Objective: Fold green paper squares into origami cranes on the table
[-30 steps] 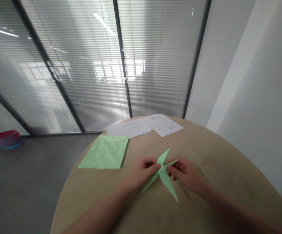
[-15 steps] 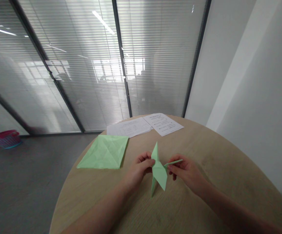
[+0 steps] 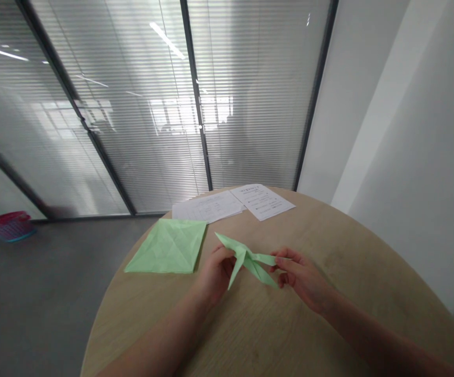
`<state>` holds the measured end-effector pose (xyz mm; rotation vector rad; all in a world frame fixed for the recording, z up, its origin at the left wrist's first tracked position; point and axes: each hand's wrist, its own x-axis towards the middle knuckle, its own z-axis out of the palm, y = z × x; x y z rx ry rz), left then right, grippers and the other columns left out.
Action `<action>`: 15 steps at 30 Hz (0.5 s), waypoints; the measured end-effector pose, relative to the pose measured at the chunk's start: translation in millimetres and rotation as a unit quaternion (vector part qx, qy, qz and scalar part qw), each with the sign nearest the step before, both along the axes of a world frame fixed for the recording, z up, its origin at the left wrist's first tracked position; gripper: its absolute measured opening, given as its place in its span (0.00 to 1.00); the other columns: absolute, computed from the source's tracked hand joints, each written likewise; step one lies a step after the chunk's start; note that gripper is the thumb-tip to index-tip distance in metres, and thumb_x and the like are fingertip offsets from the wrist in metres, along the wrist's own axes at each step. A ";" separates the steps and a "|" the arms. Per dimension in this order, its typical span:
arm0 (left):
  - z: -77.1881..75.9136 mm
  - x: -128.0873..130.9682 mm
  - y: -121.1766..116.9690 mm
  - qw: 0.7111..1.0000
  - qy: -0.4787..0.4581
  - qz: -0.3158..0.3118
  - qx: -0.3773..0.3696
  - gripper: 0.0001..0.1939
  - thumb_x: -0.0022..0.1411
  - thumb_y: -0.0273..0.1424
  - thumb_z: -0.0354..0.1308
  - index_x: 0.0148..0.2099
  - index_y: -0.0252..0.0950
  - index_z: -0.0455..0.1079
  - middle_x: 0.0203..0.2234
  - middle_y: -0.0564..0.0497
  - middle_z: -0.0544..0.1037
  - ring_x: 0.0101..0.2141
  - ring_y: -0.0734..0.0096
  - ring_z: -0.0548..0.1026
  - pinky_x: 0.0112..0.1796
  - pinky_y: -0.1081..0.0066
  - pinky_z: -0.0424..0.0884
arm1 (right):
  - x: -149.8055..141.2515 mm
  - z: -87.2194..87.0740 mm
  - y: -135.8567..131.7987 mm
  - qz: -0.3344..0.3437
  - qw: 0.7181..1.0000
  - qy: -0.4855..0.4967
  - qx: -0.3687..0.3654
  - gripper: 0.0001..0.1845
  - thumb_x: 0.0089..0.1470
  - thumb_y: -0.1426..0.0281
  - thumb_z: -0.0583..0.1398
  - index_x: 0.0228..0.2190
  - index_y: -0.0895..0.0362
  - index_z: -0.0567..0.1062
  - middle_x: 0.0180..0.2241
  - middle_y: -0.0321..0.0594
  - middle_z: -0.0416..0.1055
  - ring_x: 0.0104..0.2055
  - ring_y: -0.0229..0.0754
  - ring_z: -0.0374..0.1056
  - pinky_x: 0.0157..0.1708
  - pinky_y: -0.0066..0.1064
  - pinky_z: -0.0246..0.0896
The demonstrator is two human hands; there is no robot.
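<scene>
Item one: folded green paper (image 3: 243,256), four pointed arms about a central body, held apparently just above the near half of the round table (image 3: 266,332) and taken here as the centre of the clock.

Hands: two, well apart at the wrists, joined through the paper. By the left hand (image 3: 215,275), at nine o'clock, the body was gripped, its fingertips partly hidden by the folds. By the right hand (image 3: 303,275), at three o'clock, one narrow arm was pinched between thumb and fingers. Whether the arm at four o'clock was touched by the lower right fingers could not be told.

Step in hand, as judged: one arm was being worked while the body was steadied. For the next move, a light, even pinch and firm support at the centre were thought to be called for, lest the narrow arm be creased or bent. By the four o'clock arm, the right fingers might be crowded.

Surroundings: a creased green sheet (image 3: 168,247) was laid flat at ten o'clock, near the left hand. White papers (image 3: 203,207) were noted at eleven, a printed page (image 3: 264,201) towards twelve. A red-rimmed basket (image 3: 9,226) was set on the floor (image 3: 54,314), far off past nine.
</scene>
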<state>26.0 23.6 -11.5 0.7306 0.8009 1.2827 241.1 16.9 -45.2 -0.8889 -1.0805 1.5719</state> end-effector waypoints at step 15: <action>-10.3 4.0 -0.7 0.992 0.123 -0.015 0.021 0.19 0.51 0.40 0.73 0.33 0.37 0.66 0.25 0.53 0.77 0.27 0.70 0.77 0.33 0.68 0.76 | 1.7 -12.6 3.6 -0.028 0.961 -0.211 0.177 0.18 0.60 0.52 0.63 0.45 0.50 0.80 0.45 0.45 0.79 0.46 0.50 0.74 0.44 0.41 0.70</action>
